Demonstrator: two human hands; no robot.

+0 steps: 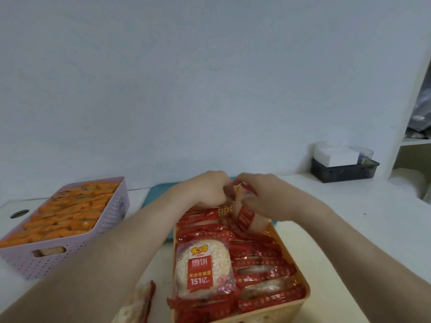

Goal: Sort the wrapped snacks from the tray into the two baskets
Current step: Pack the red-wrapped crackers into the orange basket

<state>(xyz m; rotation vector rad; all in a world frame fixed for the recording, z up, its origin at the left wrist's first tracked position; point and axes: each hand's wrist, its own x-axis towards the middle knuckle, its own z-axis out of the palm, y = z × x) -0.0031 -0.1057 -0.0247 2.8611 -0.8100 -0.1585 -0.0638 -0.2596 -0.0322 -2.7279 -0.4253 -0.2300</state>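
An orange basket (300, 271) in front of me is packed with red-wrapped rice crackers; one lies face up on top (204, 269). My right hand (268, 199) pinches an upright red-wrapped cracker (247, 215) at the basket's far end. Next to it my left hand (207, 190) has its fingers curled down among the packets there; what they hold is hidden. The teal tray (158, 194) shows behind the basket, mostly covered by my arms. At the left stands a lilac basket (70, 248) full of orange-wrapped snacks (70, 213).
A loose red-wrapped packet (142, 304) lies on the white table beside the orange basket's near left corner. A dark bin (345, 171) with a white box stands at the back right, by a white shelf unit. A round hole (19, 213) is at the far left.
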